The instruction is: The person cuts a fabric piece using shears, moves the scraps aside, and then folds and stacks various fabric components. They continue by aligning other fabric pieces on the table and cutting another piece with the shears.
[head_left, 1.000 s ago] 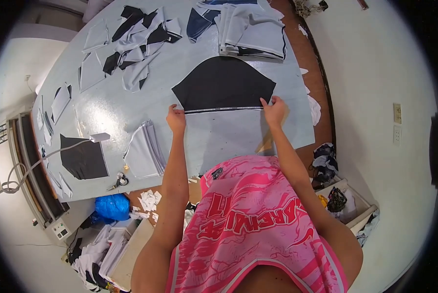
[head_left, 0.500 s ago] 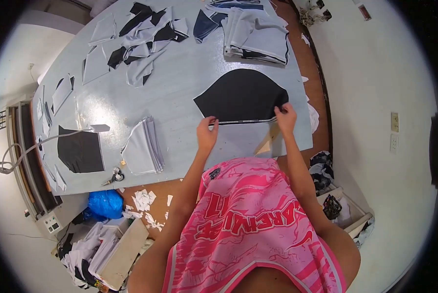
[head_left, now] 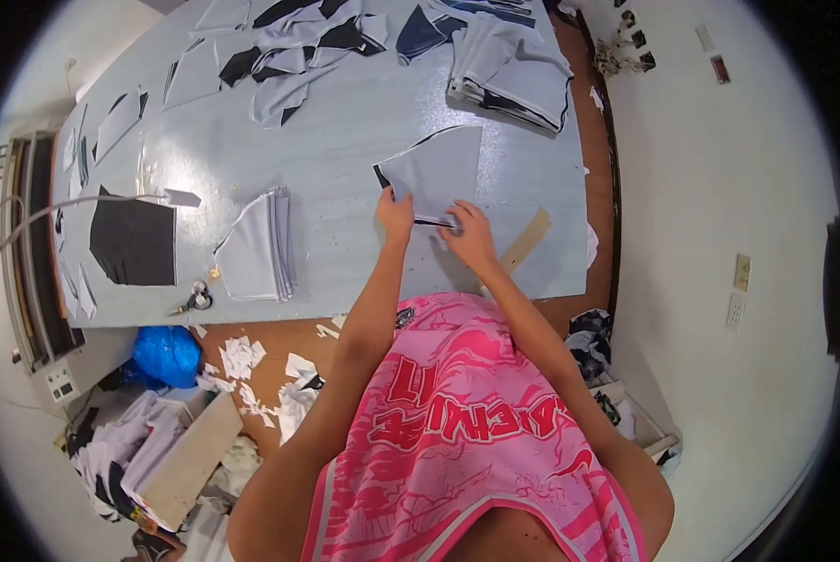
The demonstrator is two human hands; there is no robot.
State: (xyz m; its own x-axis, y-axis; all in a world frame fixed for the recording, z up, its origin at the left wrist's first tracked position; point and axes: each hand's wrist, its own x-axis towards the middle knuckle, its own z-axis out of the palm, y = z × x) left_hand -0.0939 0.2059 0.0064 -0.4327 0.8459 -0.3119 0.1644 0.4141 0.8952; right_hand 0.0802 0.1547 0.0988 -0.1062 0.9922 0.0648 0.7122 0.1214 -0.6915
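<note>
A piece of fabric (head_left: 443, 173), folded over with its light grey side up, lies on the table before me; black shows along its left edge. My left hand (head_left: 396, 214) pinches its lower left corner. At the lower right edge, the fingers of my right hand (head_left: 467, 232) close on the fabric beside a thin black strip. A tan strip (head_left: 526, 240) lies to the right of my right hand. Left of my hands is a stack of light grey pieces (head_left: 259, 245), with scissors (head_left: 195, 298) near it.
The pale table (head_left: 336, 272) holds a dark piece (head_left: 134, 242) at left, scattered scraps (head_left: 298, 47) at the back and a folded grey stack (head_left: 512, 70) at back right. A cable (head_left: 64, 208) crosses the left side. A blue bag (head_left: 167, 356) and boxes sit below.
The fabric has been folded over from right to left, so its grey side now shows instead of black. My right hand has moved left, nearer my left hand. The view has shifted slightly.
</note>
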